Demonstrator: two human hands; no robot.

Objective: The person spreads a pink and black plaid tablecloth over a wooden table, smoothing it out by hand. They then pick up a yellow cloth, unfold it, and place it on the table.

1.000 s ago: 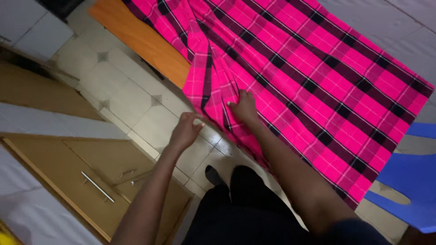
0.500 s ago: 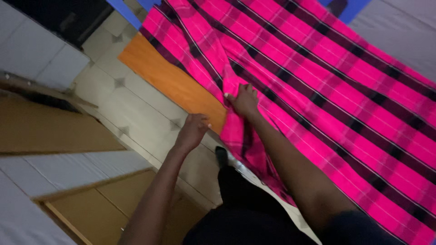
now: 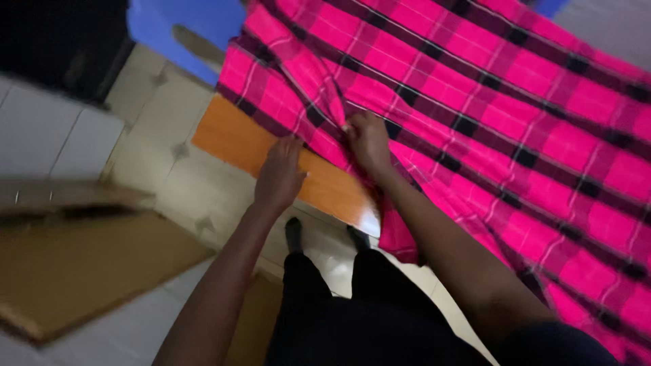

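Pink-and-black plaid cloth (image 3: pixel 475 102): spread over orange desk (image 3: pixel 271 152), one edge hanging off its near corner. Right hand (image 3: pixel 367 139): clenched on a bunched fold. Left hand (image 3: pixel 279 175): fingers pinching the cloth's edge just beside it. Blue chair (image 3: pixel 176 34) behind; tiled floor (image 3: pixel 196 196) below.

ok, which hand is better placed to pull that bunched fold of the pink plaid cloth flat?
Right, probably. The right hand is already pinched into the bunched fold of the pink plaid cloth. The left hand sits at the cloth's edge over the orange tabletop, better placed to hold that edge down.
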